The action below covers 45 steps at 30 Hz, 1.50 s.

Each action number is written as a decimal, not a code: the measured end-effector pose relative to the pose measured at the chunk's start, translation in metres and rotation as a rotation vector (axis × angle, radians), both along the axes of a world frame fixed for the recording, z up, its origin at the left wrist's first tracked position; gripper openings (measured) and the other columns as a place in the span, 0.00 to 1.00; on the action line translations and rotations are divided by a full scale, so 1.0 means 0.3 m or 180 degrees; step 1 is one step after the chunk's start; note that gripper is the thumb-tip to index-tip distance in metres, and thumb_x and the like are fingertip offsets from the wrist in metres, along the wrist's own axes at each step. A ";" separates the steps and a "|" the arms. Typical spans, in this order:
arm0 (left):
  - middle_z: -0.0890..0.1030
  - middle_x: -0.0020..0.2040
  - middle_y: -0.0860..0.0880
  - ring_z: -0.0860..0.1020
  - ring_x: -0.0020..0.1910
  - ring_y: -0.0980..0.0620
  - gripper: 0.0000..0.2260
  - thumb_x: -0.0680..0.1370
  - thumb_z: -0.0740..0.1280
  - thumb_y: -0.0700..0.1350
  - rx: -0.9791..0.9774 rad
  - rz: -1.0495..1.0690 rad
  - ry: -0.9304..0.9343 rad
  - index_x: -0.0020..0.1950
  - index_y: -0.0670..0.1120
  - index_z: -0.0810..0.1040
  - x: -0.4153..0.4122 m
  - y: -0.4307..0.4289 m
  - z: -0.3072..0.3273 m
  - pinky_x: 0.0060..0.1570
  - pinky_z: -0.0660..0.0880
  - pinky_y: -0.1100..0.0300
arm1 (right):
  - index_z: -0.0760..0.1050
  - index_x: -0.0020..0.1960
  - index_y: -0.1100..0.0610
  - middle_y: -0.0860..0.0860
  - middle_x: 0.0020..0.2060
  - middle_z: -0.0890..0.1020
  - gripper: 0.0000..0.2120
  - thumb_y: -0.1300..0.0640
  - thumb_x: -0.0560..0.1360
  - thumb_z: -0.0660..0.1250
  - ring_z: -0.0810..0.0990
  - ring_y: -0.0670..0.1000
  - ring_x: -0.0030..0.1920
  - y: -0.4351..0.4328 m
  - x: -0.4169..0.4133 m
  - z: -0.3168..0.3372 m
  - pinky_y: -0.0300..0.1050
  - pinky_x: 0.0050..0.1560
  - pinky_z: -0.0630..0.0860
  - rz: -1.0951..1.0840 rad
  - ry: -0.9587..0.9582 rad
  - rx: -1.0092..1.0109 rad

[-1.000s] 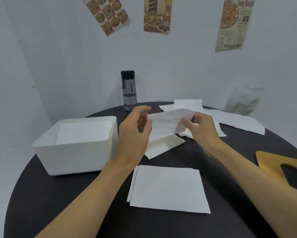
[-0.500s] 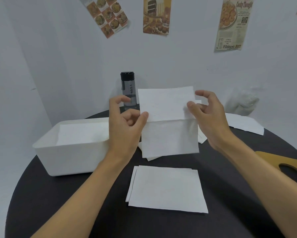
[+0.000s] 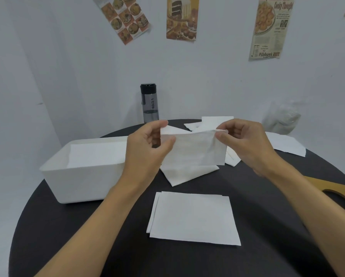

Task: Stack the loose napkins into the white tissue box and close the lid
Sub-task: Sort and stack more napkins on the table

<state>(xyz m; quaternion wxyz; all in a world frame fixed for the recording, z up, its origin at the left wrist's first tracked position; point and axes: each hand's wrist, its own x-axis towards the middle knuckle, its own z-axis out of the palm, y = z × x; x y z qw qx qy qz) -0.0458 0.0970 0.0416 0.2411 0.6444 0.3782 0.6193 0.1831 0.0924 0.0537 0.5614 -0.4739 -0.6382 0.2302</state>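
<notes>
A folded white napkin (image 3: pixel 195 148) hangs in the air above the table's middle. My left hand (image 3: pixel 145 148) pinches its left top corner and my right hand (image 3: pixel 245 142) pinches its right top corner. The open white tissue box (image 3: pixel 81 176) stands at the left with napkins lying inside. A neat pile of folded napkins (image 3: pixel 193 216) lies in front of me. Another folded napkin (image 3: pixel 187 173) lies under the held one. More loose napkins (image 3: pixel 217 121) lie at the back, and others (image 3: pixel 285 143) at the right. The wooden lid (image 3: pixel 335 193) lies at the right edge.
A dark water bottle (image 3: pixel 150 103) stands at the back of the round black table (image 3: pixel 67 236). A clear plastic bag (image 3: pixel 281 118) sits at the back right by the wall. Posters hang on the wall.
The napkin, held up unfolded a moment ago, is now folded in half and lower, with both hands pinching its top corners.
</notes>
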 end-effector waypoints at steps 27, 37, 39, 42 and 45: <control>0.78 0.48 0.55 0.77 0.43 0.56 0.12 0.75 0.72 0.52 -0.1782 -0.0881 0.3845 0.57 0.60 0.74 -0.096 -0.030 0.015 0.53 0.78 0.53 | 0.76 0.48 0.50 0.56 0.40 0.84 0.11 0.47 0.72 0.75 0.75 0.46 0.30 -0.049 0.020 -0.003 0.39 0.35 0.71 0.1360 -0.3016 -0.2152; 0.72 0.68 0.50 0.72 0.66 0.48 0.22 0.78 0.67 0.59 -0.1130 0.0265 0.2964 0.69 0.52 0.72 0.000 0.075 -0.155 0.65 0.71 0.50 | 0.80 0.48 0.60 0.50 0.45 0.81 0.12 0.50 0.75 0.71 0.78 0.51 0.45 0.140 0.032 -0.225 0.42 0.43 0.71 -0.0640 -0.1761 -0.1056; 0.72 0.68 0.50 0.71 0.67 0.48 0.24 0.77 0.69 0.61 -0.1207 0.0281 0.2996 0.69 0.53 0.72 -0.002 0.089 -0.167 0.64 0.70 0.51 | 0.75 0.37 0.62 0.52 0.34 0.76 0.17 0.49 0.73 0.72 0.73 0.57 0.38 0.154 0.024 -0.245 0.47 0.40 0.68 -0.0651 -0.1791 -0.1107; 0.74 0.67 0.50 0.72 0.66 0.48 0.24 0.75 0.70 0.62 -0.1185 0.0326 0.3005 0.67 0.53 0.74 -0.001 0.098 -0.167 0.64 0.70 0.50 | 0.75 0.34 0.62 0.55 0.31 0.77 0.17 0.50 0.71 0.74 0.74 0.56 0.35 0.168 0.011 -0.245 0.48 0.38 0.69 -0.0622 -0.1674 -0.1138; 0.75 0.67 0.50 0.72 0.66 0.48 0.24 0.75 0.71 0.62 -0.1141 0.0331 0.3041 0.67 0.52 0.75 -0.001 0.099 -0.167 0.65 0.70 0.50 | 0.81 0.43 0.57 0.49 0.42 0.82 0.10 0.51 0.71 0.76 0.79 0.48 0.43 0.169 0.002 -0.243 0.42 0.42 0.74 -0.0659 -0.1611 -0.1093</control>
